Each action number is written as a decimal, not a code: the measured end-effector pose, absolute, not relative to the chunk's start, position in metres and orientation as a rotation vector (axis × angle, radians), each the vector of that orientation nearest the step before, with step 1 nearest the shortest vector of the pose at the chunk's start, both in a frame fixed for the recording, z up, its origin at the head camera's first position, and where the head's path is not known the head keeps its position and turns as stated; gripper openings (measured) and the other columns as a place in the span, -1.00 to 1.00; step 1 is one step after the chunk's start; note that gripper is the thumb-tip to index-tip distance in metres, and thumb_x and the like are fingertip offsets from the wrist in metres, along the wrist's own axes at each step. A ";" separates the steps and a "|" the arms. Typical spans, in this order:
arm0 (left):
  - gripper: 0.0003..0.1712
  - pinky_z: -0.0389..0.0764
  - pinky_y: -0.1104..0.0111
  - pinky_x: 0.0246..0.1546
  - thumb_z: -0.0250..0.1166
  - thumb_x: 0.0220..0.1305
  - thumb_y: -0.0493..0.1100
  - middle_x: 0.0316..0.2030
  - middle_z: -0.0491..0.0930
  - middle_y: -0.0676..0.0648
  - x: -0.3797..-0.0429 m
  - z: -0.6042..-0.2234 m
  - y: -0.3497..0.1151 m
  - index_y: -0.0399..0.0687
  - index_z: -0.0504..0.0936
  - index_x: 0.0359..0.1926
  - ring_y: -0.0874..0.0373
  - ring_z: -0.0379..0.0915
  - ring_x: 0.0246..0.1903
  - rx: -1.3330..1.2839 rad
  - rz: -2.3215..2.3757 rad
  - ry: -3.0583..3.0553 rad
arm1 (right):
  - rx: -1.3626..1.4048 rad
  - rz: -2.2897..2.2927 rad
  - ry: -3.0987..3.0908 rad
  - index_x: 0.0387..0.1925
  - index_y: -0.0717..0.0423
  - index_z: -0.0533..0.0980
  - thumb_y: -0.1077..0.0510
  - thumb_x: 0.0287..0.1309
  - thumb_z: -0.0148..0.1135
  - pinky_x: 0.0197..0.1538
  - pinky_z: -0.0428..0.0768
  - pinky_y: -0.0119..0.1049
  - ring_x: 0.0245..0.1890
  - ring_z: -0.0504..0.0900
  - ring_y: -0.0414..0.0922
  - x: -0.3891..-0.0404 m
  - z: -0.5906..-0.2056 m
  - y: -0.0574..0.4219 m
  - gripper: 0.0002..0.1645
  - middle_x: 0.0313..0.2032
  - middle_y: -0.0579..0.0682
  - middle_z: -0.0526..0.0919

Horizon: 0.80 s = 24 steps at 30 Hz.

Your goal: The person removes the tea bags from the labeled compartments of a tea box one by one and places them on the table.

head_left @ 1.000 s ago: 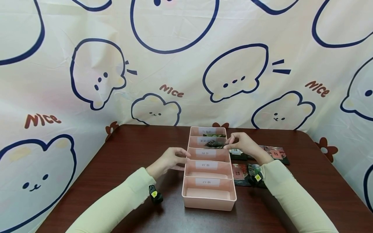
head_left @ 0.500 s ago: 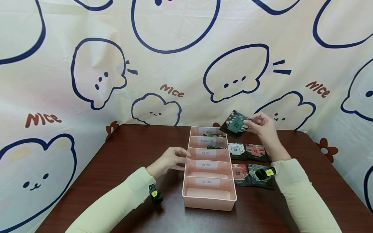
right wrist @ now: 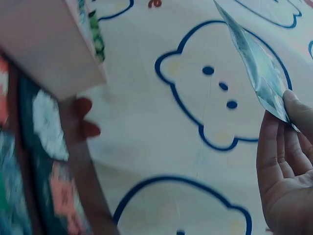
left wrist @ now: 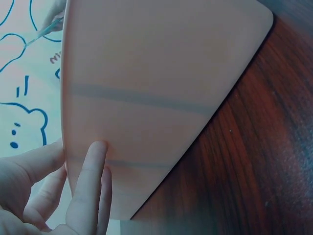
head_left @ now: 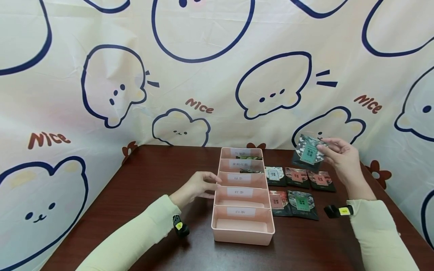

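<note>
My right hand [head_left: 342, 160] pinches a dark green tea sachet [head_left: 308, 153] by its right edge, held up over the far right of the table. In the right wrist view the sachet [right wrist: 257, 66] appears nearly edge-on, between thumb and fingers. My left hand [head_left: 198, 188] grips the left rim of a long pink divided box [head_left: 242, 238]. In the left wrist view, two of its fingers [left wrist: 90, 191] lie along the box's outer wall, with other tips at the rim. Sachets stand in the two far compartments, a green one [head_left: 249, 158] and a dark one [head_left: 251, 171].
Right of the box lie flat sachets in two rows: a white-labelled one [head_left: 275, 175], red-labelled ones [head_left: 297, 177] and a green-labelled one [head_left: 303, 204]. White paper labels [head_left: 241, 212] mark the compartments. A patterned cloth [head_left: 217, 86] hangs behind the brown table [head_left: 162, 169].
My right hand has lifted the sachet out from a far compartment of the box and carried it to the right, past the flat sachets. The left hand has stayed at the rim.
</note>
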<state>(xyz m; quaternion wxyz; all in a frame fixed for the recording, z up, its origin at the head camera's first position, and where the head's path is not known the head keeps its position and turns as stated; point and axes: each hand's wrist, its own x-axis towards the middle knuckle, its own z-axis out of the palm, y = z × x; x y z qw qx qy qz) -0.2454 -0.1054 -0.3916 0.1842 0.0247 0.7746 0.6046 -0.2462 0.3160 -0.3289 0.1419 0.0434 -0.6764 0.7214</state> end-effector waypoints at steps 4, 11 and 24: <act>-0.74 0.73 0.07 -0.22 0.36 0.17 -0.34 -0.06 0.51 -0.23 -0.246 -0.392 -0.106 -0.29 0.62 -0.09 0.06 0.64 -0.28 0.079 1.704 2.188 | 0.054 2.024 -2.042 -0.16 -0.06 0.63 0.17 0.12 0.37 -0.44 0.64 -0.54 -0.48 0.62 -0.34 -0.238 -0.342 0.336 -0.78 -0.40 -0.30 0.74; -0.78 0.73 0.05 -0.21 0.36 0.17 -0.35 -0.07 0.52 -0.21 -0.246 -0.393 -0.106 -0.26 0.64 -0.13 0.06 0.63 -0.27 0.077 1.713 2.184 | -0.087 1.837 -2.313 -0.15 -0.19 0.58 0.02 0.14 0.35 -0.43 0.64 -0.51 -0.49 0.58 -0.35 -0.226 -0.362 0.371 -0.79 -0.43 -0.41 0.71; -0.78 0.73 0.06 -0.22 0.35 0.17 -0.36 -0.06 0.51 -0.22 -0.246 -0.393 -0.106 -0.28 0.63 -0.13 0.06 0.64 -0.27 0.075 1.725 2.173 | -0.211 1.642 -2.738 -0.22 -0.29 0.56 -0.15 0.15 0.31 -0.31 0.70 -0.41 -0.40 0.59 -0.33 -0.219 -0.392 0.416 -0.82 -0.37 -0.43 0.65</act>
